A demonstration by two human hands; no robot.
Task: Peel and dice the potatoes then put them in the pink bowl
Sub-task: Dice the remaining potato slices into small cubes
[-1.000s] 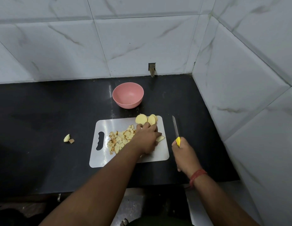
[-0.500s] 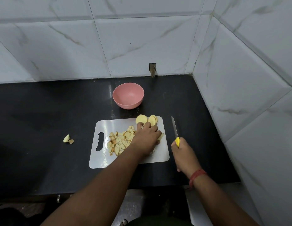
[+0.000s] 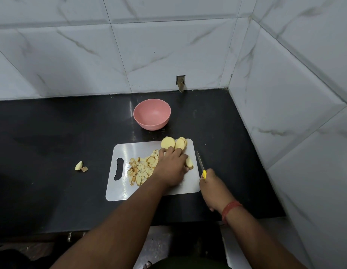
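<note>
The counter [image 3: 52, 133] is glossy black stone, backed by pale marble-veined tiles [image 3: 91, 55]; on it lies a flat white cutting board [image 3: 130, 150], rectangular with rounded corners and a wavy handle slot at its nine o'clock end. A smooth, round pink bowl [image 3: 152, 114] sits at twelve o'clock from the board, just apart from it, with nothing showing inside. On the board a loose heap of diced potato [image 3: 142, 168], small blocky cubes, pale yellow with some brown faces, spreads across the middle; round pale potato slices [image 3: 173, 143] lean overlapped at the one o'clock corner; one more potato piece [image 3: 189, 162] lies at three o'clock of the left hand. The left hand [image 3: 171, 167] lies palm down over the board, fingers bent, tips touching the slices and the heap's edge; whether it pinches anything I cannot tell. The right hand [image 3: 211, 186] is wrapped round the yellow handle of a knife [image 3: 200, 162], off the board's three o'clock edge; the slim blade's long axis runs toward eleven o'clock, tip pointing away from the person. Two stray potato scraps [image 3: 81, 166] rest on the counter, well apart at nine o'clock; a red thread band [image 3: 231, 207] circles the right wrist.
</note>
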